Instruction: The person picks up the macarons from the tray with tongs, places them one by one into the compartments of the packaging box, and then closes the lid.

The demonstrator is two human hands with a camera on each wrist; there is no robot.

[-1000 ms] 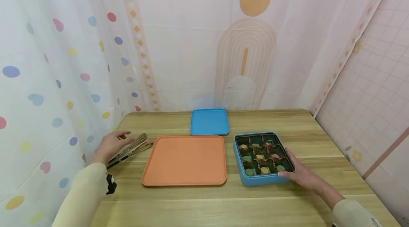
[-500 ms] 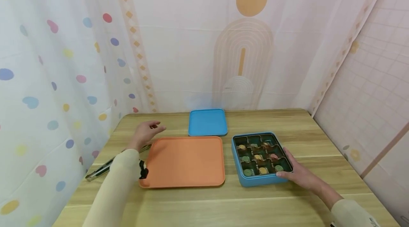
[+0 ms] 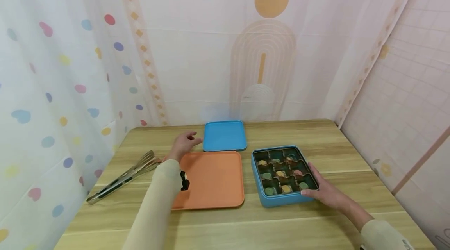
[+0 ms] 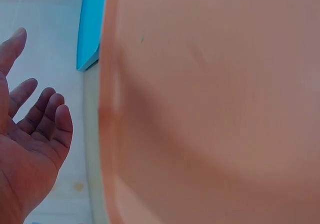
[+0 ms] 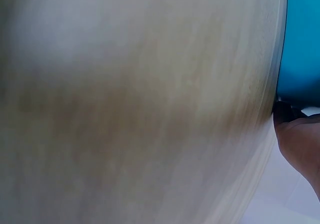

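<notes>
My left hand (image 3: 183, 145) hovers above the back left corner of an orange tray (image 3: 215, 181), its fingers loosely bent around nothing. Just to its right lies a flat blue lid (image 3: 225, 136). In the left wrist view the same hand (image 4: 30, 149) shows its palm, beside the tray's edge. On the right, my right hand (image 3: 327, 193) holds the front right corner of a square blue box (image 3: 285, 200), thumb at the front rim and fingers along the right side. A dark divider inside the box has several compartments, with small green, yellow and red pieces in them.
Metal tongs (image 3: 123, 177) with dark handles lie on the wooden table (image 3: 211, 228), left of the tray. A dotted curtain (image 3: 70, 86) hangs along the left side, and patterned cloth stands behind and to the right.
My left hand has moved away from the tongs, rightward over the tray's back left corner and close to the blue lid. The tongs now lie fully visible. My right hand stays on the box.
</notes>
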